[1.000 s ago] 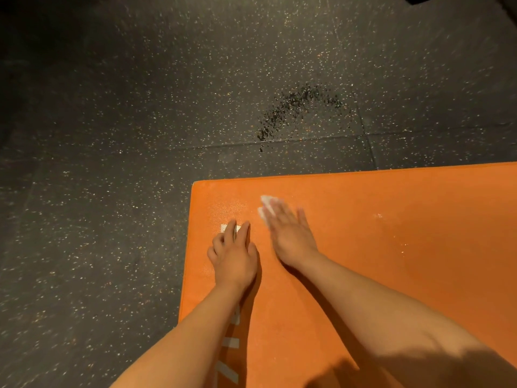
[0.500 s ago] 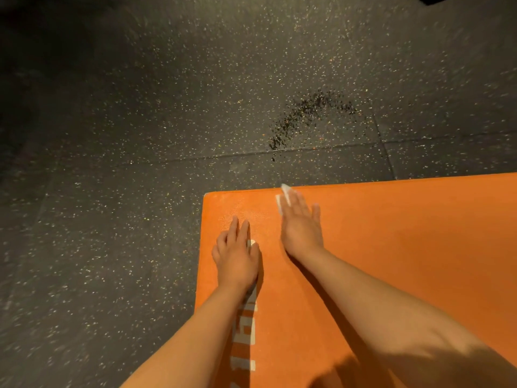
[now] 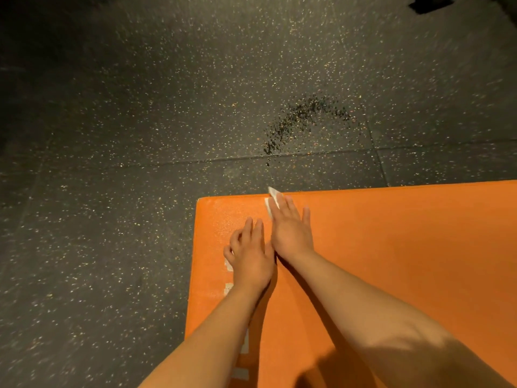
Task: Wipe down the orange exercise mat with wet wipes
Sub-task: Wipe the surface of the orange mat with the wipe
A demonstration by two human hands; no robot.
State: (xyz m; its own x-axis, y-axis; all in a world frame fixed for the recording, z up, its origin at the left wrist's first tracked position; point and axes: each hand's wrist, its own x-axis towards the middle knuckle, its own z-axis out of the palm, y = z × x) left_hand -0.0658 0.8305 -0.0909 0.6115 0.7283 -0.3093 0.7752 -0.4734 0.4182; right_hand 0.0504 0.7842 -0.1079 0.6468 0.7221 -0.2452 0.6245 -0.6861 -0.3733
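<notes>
The orange exercise mat (image 3: 391,247) lies on the floor, its far left corner in front of me. My right hand (image 3: 291,231) lies flat with straight fingers on a white wet wipe (image 3: 272,201), pressing it on the mat at the far edge; a corner of the wipe sticks out past my fingertips. Flat on the mat just left of it rests my left hand (image 3: 250,254), fingers extended, partly covering white lettering (image 3: 240,373) printed along the mat's left side.
Dark speckled rubber floor tiles (image 3: 112,191) surround the mat on the left and far side. A patch of dark wet spots (image 3: 305,116) marks the floor beyond the mat. A black object (image 3: 430,4) sits at the top right corner.
My right hand has slid the wipe from inside the mat out to its far edge. My left hand stayed flat beside it. The view shifted slightly.
</notes>
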